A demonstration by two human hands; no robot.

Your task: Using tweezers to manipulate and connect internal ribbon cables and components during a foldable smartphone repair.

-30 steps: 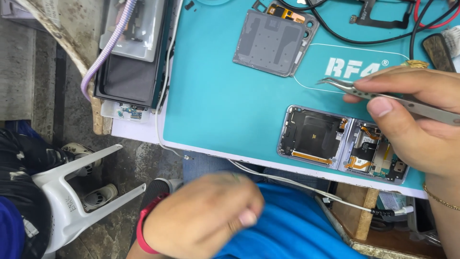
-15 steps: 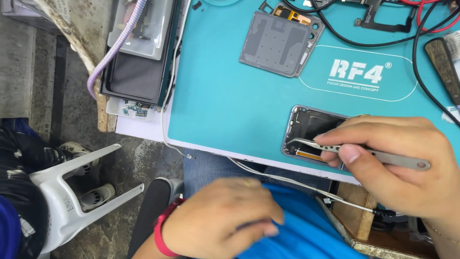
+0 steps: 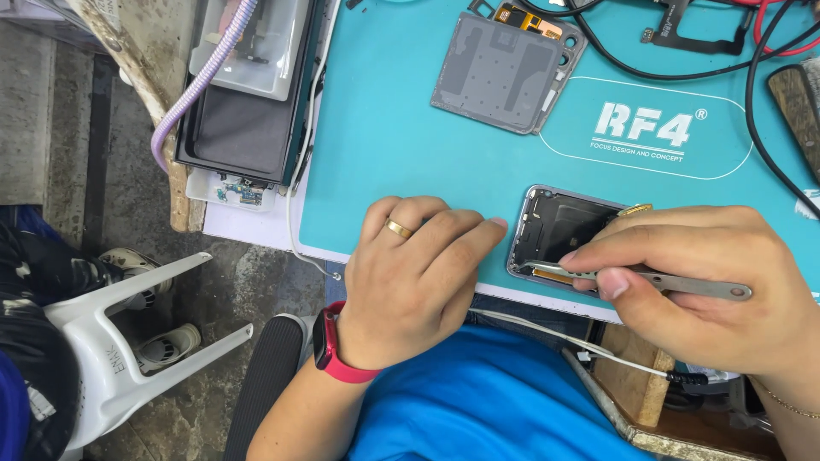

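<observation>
The blue-green mat [image 3: 401, 128] covers most of the table and lies under both hands. The left hand [image 3: 414, 277] is flat on the mat's near edge with its back facing up. Its fingers [image 3: 465, 243] lie close together, a little bent, and point at the open phone [image 3: 559, 226]. They hold nothing. The longest fingertip stops just beside the phone's left side. A gold ring [image 3: 398, 228] sits on one finger, and a red watch [image 3: 329, 346] wraps the wrist.

The right hand [image 3: 709, 290] comes in from the right side, bent at the wrist. Its thumb and first fingers [image 3: 611, 282] are pressed together, pinching the metal tweezers [image 3: 641, 277]. The tweezers lie almost flat, and their thin tips poke out past the fingertips, down into the bottom of the open phone.

A grey phone back cover [image 3: 504, 72] lies well above the left fingertips. Black cables [image 3: 752, 94] curl above the right hand.
</observation>
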